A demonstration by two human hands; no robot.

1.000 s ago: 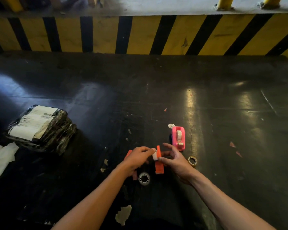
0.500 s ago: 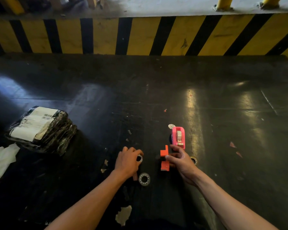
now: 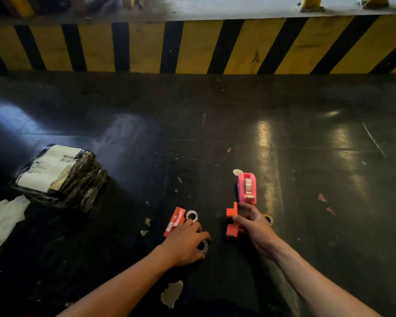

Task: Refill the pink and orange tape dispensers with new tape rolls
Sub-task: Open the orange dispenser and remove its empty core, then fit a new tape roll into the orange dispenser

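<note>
Nearest, at six o'clock: left hand [image 3: 185,244] spread, fingers curling onto a tape roll [image 3: 202,246], not yet lifted. Right hand [image 3: 254,226] gripping the open orange dispenser body [image 3: 231,221]. At eleven o'clock of the left hand, orange cover [image 3: 174,221] beside an empty core [image 3: 191,216]. Farther, at twelve o'clock, pink dispenser [image 3: 247,188] on the worktop [image 3: 306,156], seemingly refilled. Orange refill remaining.

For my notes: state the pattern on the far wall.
Diagonal yellow and black hazard stripes on the wall, clearest in the head view.

Two orange dispenser pieces [image 3: 231,221] [image 3: 174,221], one pink dispenser [image 3: 247,187], three tape rolls [image 3: 191,216] [image 3: 202,246] [image 3: 268,218], one wrapped parcel [image 3: 60,175].
</note>
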